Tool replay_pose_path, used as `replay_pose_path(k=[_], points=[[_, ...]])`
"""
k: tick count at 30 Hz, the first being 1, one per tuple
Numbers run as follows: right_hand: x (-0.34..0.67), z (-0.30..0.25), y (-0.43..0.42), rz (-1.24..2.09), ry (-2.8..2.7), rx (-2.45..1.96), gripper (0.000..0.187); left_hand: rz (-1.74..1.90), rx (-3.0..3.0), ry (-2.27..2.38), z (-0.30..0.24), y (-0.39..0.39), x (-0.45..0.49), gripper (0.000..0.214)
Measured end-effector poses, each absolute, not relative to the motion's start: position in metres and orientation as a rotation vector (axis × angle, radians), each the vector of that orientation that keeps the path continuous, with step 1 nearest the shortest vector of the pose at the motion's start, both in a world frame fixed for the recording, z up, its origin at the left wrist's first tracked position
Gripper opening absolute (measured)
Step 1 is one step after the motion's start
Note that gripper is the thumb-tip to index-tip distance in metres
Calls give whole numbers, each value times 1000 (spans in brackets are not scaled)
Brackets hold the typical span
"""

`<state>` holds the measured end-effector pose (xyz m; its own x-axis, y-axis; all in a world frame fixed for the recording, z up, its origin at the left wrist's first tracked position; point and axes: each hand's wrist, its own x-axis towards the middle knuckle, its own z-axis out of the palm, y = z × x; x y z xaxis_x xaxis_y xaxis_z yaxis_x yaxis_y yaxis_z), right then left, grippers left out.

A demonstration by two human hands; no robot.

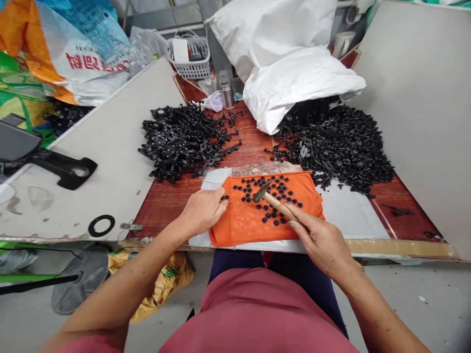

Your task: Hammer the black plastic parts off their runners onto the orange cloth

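Note:
An orange cloth (235,228) lies on the bench in front of me, with many small round black pieces (275,222) scattered over it. My right hand (324,240) is wrapped round the wooden handle of a hammer (278,205). The hammer's dark head, marked with green, is over the middle of the cloth, among the pieces. At the cloth's left edge, my left hand (204,210) has its fingers curled together, with a couple of black pieces beside the fingertips. What those fingers hold, if anything, is hidden.
Heaps of black plastic parts lie behind the cloth, one at left (180,139) and another at right (349,147). A white sack (287,59) leans over the right heap. At the back stand a steel flask (227,93) and a grey basket (193,68). Pale panels (423,108) flank the bench.

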<state>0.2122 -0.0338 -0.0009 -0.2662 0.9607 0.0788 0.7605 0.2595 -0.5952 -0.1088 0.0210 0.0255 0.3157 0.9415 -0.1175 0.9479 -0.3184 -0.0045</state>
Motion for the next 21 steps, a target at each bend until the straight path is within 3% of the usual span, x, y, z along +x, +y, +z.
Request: replay_pose_path(k=[21], points=[[224,-13,-43,446,-2136,-1630,41,320,2250,1728,-8,32,-81,33]])
